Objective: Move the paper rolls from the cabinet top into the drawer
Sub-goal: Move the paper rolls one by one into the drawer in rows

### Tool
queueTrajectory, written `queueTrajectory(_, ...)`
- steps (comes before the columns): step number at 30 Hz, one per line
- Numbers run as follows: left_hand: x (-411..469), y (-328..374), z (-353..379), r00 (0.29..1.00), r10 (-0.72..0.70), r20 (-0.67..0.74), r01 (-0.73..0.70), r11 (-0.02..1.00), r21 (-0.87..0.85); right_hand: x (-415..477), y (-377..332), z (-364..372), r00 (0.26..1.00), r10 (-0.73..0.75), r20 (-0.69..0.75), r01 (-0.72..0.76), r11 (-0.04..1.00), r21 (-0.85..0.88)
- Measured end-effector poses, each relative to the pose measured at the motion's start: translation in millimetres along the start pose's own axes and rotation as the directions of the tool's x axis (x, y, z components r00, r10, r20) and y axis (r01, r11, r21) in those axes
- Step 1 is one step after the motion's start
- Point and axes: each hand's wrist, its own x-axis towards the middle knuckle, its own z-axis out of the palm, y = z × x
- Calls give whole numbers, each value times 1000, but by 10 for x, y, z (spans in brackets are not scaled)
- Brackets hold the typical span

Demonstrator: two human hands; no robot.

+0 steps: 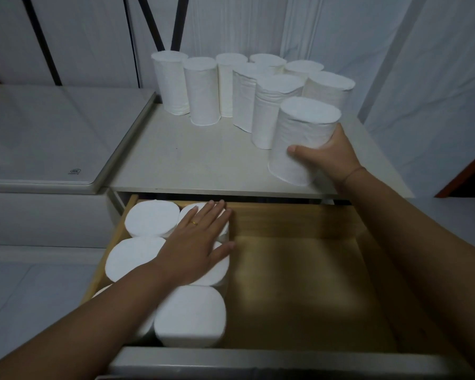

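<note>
Up on the smooth pale top [189, 160], the right hand [324, 157] curls round one soft, crinkled white cylinder, a roll [299, 138], near the front edge. Other rolls [203, 91] stand upright behind it. Below, the left hand [200, 242] lies flat, fingers straight, on round-ended stowed rolls [151, 218] packed along the wooden drawer's [299, 283] left side.

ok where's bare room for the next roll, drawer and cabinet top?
The drawer floor is bare from the packed rolls on its left, under the flat left hand, across to the right wall. The cabinet top has a bare front-left patch, before the standing rolls. Crowded: back and right of the top, where the right hand grips the front roll.
</note>
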Motion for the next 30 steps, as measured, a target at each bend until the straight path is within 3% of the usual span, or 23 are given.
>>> queueTrajectory(7,-21,-1,-3,1000,-8,4,8,1000,-4,-654,-128,-50,956,-51,289,26,996,90)
queueTrajectory(14,-68,5,-25,1000,-9,12,10,999,-44,-1019,213,18,875,-5,484,12,1000,-10)
queueTrajectory(20,-64,6,-14,1000,-8,10,8,999,-44,-1129,758,227,841,41,539,5,997,-83)
queueTrajectory(30,-66,-2,-6,1000,-8,7,8,999,-35,-1114,1090,340,865,67,498,-31,996,-81)
